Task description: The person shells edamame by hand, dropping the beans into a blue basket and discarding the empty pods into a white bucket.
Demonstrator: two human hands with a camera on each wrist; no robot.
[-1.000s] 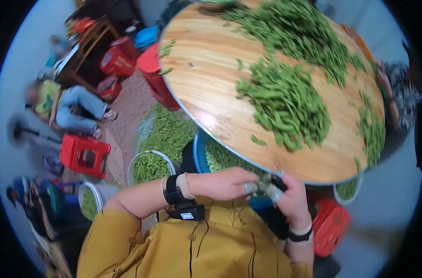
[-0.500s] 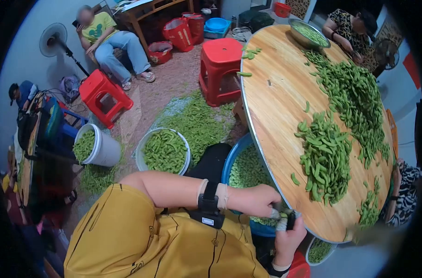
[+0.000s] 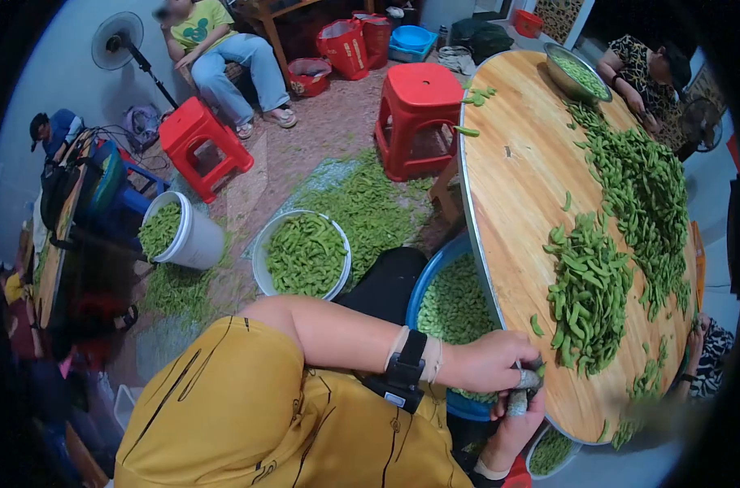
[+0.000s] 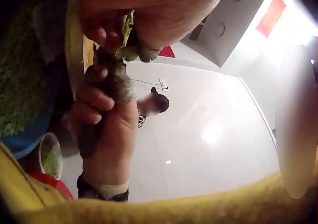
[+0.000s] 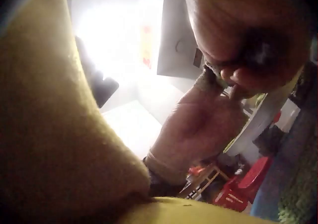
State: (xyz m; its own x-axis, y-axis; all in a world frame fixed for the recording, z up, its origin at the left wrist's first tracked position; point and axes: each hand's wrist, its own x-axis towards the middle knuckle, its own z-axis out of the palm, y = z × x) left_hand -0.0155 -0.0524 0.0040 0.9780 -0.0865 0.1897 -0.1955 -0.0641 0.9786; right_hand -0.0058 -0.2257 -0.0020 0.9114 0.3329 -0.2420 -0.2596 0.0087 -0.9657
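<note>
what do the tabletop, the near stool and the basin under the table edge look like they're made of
Tabletop: likely wood or wood-look laminate, smooth, with pale streaky grain. Stool: probably moulded plastic, glossy red, one even colour with rounded edges. Basin: seemingly plastic, plain blue, with a thick rounded rim.

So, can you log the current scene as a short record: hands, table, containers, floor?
left hand: pinches green pod
right hand: meets left, curled round dark item, identity unclear
table: two main pod piles, metal bowl near edge
blue tub: pale green beans
white buckets: two left of tub, green contents
floor: green litter
</note>
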